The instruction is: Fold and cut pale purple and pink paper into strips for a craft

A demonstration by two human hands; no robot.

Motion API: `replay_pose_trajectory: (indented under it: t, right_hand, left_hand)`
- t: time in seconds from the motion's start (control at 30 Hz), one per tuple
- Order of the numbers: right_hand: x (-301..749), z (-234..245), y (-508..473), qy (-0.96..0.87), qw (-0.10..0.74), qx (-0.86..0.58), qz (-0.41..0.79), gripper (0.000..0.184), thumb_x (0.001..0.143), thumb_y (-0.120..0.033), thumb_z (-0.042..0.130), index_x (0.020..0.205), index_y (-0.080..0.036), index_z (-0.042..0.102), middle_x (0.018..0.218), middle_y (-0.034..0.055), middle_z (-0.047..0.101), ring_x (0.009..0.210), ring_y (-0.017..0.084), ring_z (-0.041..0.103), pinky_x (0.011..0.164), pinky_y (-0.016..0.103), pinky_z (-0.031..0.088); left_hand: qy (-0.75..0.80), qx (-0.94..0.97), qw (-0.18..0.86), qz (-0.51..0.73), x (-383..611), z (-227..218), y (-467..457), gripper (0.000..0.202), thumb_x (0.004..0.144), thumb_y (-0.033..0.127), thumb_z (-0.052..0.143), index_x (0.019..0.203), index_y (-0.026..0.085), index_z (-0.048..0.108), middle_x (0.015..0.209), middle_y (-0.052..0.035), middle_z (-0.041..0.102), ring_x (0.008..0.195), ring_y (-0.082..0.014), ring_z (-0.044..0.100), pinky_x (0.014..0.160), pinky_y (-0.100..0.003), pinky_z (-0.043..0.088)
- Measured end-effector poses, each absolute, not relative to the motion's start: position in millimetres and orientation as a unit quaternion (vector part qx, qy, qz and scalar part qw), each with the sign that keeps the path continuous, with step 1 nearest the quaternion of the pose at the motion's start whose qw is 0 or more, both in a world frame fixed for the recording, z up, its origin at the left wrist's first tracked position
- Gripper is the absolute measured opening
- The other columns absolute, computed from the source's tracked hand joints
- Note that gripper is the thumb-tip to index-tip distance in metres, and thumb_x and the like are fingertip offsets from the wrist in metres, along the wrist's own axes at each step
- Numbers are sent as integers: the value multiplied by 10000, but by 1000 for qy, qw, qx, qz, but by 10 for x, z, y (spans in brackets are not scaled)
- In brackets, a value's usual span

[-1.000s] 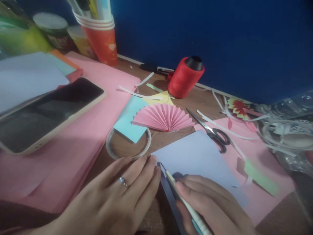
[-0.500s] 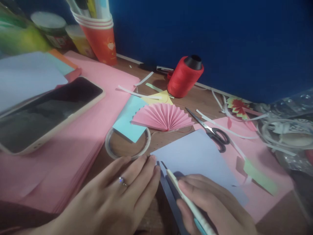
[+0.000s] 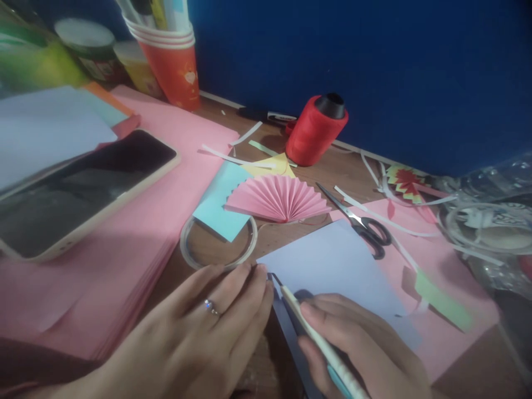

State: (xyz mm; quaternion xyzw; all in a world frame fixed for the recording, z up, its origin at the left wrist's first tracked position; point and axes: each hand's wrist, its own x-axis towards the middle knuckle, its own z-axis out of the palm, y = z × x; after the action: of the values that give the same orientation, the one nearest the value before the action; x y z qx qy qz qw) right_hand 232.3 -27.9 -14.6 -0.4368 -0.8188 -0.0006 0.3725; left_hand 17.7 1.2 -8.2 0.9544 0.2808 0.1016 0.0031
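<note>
My left hand, with a ring on one finger, lies flat with fingers stretched out. Its fingertips press the left corner of a pale lilac-blue paper sheet. My right hand is closed around a slim white craft knife with a teal part on its handle. The knife's thin dark tip is at the paper's left edge, close beside my left fingertips. Just beyond the sheet is a pink pleated paper fan. Black-handled scissors lie to its right, blades partly apart.
A phone rests on stacked pink paper at the left. A tape ring lies partly under turquoise paper. Behind stand a red thread spool and red paper cups of pens. Paper strips lie scattered at the right.
The knife tip and my right hand have shifted very slightly left, towards my left fingertips. My left hand stays pressed on the paper; the view has moved a little.
</note>
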Motion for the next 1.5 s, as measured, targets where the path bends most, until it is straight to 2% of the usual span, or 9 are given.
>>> replay_pose_trajectory:
  t: [0.17, 0.37, 0.77, 1.07, 1.23, 1.5]
  right_hand:
    - [2293, -126, -298, -814, 376, -442, -16, 142, 785, -109, 551, 889, -135, 645, 698, 20, 688, 640, 137, 672, 684, 181, 588]
    - [2230, -122, -433, -778, 359, -515, -10, 164, 777, -52, 574, 908, -116, 652, 756, 39, 699, 734, 163, 673, 790, 255, 568]
    - [2246, -96, -405, -799, 357, -484, -29, 131, 794, -67, 578, 893, -88, 660, 755, 37, 692, 749, 146, 654, 754, 242, 544]
    - [2276, -135, -444, -799, 362, -479, -41, 133, 799, -95, 576, 902, -111, 660, 746, 33, 693, 721, 156, 657, 742, 255, 545]
    - [2294, -117, -450, -810, 342, -474, -38, 126, 810, -100, 564, 891, -101, 661, 740, 45, 696, 713, 161, 662, 721, 261, 555]
    - [2337, -122, -438, -828, 328, -452, -42, 117, 813, -108, 573, 879, -84, 666, 735, 60, 704, 701, 168, 669, 673, 278, 574]
  left_hand:
    - [287, 951, 24, 112, 170, -98, -18, 506, 845, 546, 480, 1195, 198, 590, 1282, -16, 580, 1202, -190, 418, 1128, -294, 69]
    - [299, 946, 34, 123, 172, -94, -31, 537, 805, 557, 533, 1203, 200, 584, 1290, -16, 578, 1218, -175, 418, 1134, -285, 72]
    - [324, 935, 43, 139, 190, -86, -72, 582, 740, 585, 592, 1182, 205, 611, 1290, -5, 581, 1211, -174, 420, 1131, -277, 85]
    - [341, 927, 40, 149, 196, -107, -116, 703, 648, 647, 647, 1170, 177, 608, 1284, -25, 587, 1205, -193, 413, 1131, -289, 97]
    - [336, 928, 44, 154, 196, -99, -105, 715, 672, 637, 634, 1212, 171, 571, 1290, -26, 581, 1223, -180, 399, 1129, -279, 103]
    - [317, 938, 47, 131, 197, -60, -68, 671, 707, 655, 583, 1217, 219, 566, 1278, -23, 589, 1203, -178, 431, 1121, -281, 96]
